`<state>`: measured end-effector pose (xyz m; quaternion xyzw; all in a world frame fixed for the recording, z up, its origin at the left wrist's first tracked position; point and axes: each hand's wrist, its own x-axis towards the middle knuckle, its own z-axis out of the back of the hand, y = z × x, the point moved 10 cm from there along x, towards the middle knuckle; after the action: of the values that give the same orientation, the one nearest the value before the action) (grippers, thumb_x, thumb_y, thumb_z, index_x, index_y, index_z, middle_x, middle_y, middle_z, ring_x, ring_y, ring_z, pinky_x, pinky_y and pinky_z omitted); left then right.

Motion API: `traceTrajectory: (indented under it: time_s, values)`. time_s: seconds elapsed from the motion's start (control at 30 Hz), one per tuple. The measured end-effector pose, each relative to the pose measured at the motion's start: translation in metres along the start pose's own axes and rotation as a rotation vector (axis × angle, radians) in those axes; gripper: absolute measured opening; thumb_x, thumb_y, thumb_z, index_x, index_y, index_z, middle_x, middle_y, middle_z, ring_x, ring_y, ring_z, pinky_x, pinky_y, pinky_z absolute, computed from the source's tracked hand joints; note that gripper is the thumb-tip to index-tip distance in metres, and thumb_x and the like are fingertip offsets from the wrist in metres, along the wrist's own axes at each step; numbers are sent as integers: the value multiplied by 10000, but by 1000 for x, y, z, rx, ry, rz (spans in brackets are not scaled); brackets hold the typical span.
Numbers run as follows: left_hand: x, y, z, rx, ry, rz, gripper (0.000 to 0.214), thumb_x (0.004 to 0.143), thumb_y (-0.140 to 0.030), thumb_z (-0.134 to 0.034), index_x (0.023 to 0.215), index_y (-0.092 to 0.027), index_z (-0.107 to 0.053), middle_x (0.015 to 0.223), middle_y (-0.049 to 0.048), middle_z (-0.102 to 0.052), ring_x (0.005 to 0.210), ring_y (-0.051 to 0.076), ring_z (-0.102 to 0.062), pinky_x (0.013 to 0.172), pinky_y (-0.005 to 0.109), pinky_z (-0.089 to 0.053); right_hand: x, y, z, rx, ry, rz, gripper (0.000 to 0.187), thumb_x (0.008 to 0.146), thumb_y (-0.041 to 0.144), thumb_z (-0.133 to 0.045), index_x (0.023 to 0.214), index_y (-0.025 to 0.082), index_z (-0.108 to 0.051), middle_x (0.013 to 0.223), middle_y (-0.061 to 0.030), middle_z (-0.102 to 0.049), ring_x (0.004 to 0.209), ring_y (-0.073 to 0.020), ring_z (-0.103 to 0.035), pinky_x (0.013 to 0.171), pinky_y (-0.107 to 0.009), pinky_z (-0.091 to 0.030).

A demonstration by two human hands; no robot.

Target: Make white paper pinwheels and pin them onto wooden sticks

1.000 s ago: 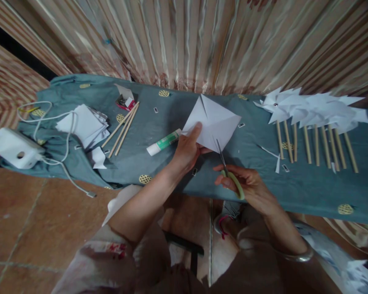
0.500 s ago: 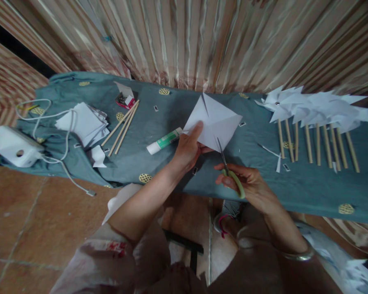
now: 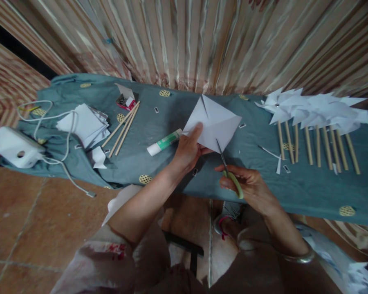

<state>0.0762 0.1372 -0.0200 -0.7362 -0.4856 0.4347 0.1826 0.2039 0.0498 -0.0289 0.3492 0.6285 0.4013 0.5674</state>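
Observation:
My left hand (image 3: 188,149) pinches the near left edge of a white square paper sheet (image 3: 216,122) and holds it above the teal cloth (image 3: 294,188). The sheet has a cut slit at its far corner. My right hand (image 3: 248,183) grips green-handled scissors (image 3: 230,171), and their blades meet the sheet's near corner. A glue stick (image 3: 164,142) lies just left of my left hand.
A row of finished white paper pinwheels on wooden sticks (image 3: 315,122) lies at the right. Loose wooden sticks (image 3: 122,128), a stack of white paper (image 3: 84,124), a small pin box (image 3: 125,101) and a white charger with cable (image 3: 14,147) sit at the left. Curtains hang behind.
Almost nothing has moved. Both hands keep their grip, and the scissors stay at the sheet's near corner.

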Motion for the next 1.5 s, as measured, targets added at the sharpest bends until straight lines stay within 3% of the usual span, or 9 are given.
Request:
traceTrajectory:
  time_s: [0.33,0.57,1.17,1.37,1.5]
  values:
    - [0,4,-5,-19,66,-15,173,984,-257,-485,914,-166,-615,639,-19,-664,588,115,-667,700,276,-582,0,6,0,-22,-35,2,470,537,537,-877,863,216,-768,605,21,-661,537,-101,-575,500,-213,-483]
    - [-2,6,-2,28,33,15,253,924,-377,-603,1012,-143,-638,670,15,-698,682,158,-711,742,303,-592,1,-1,2,55,-59,-26,466,500,508,-901,839,215,-773,588,30,-650,522,-92,-565,509,-213,-489]
    - [-4,13,-3,60,50,31,252,932,-384,-584,1071,-178,-627,774,45,-737,765,184,-727,715,299,-585,3,-1,4,63,-99,-13,453,485,503,-909,810,217,-778,568,37,-615,518,-93,-536,524,-236,-517]
    - [-5,15,-6,41,86,18,210,979,-285,-485,1098,-162,-607,764,28,-728,707,167,-719,749,329,-594,3,-2,4,48,-81,1,441,517,495,-902,833,211,-780,592,27,-628,533,-94,-547,527,-231,-507]
    - [-6,15,-5,48,77,26,212,962,-323,-533,1082,-168,-613,784,33,-734,740,170,-724,737,311,-590,4,-1,4,17,-71,34,431,553,502,-882,850,207,-779,607,20,-637,536,-103,-557,536,-249,-525]
